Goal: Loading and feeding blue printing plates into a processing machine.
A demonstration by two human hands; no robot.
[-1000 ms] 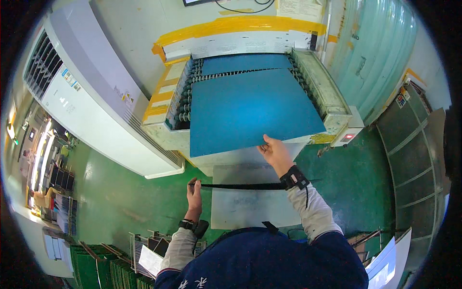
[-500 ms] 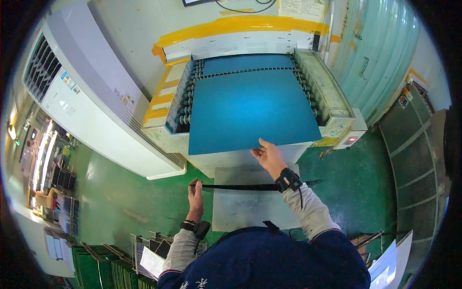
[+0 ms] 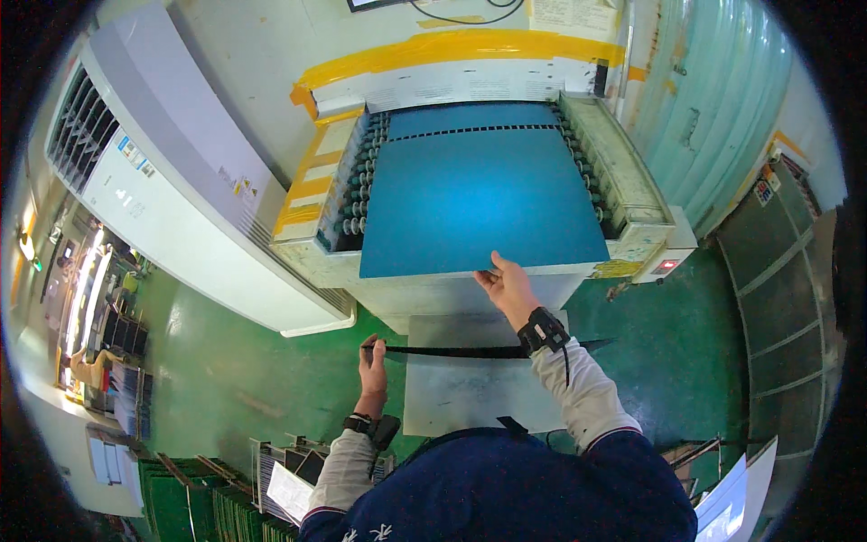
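Observation:
A flat blue panel (image 3: pixel 488 199) lies on the rollers of a conveyor machine, its near edge jutting out over the front. At that near edge is my right hand (image 3: pixel 508 287), closed on it with a fingertip on the upper face. Lower down, my left hand (image 3: pixel 372 357) pinches the left end of a thin dark board (image 3: pixel 461 352), seen almost edge-on as a narrow black strip. This strip runs right, passing behind my right wrist. Beyond the near panel lies a second blue panel (image 3: pixel 474 115), separated by a narrow gap.
The conveyor's side rail (image 3: pixel 623 172) flanks the panels. At left stands a tall white air conditioner (image 3: pixel 190 190); at right is a grey framed panel (image 3: pixel 784 298). Racks with green boards (image 3: pixel 185 497) stand at lower left. A pale mat (image 3: pixel 461 393) lies on the green floor.
The near blue panel has slid a little farther onto the rollers, and my right hand has moved forward with it. My left hand keeps its hold on the dark board. The view has shifted slightly.

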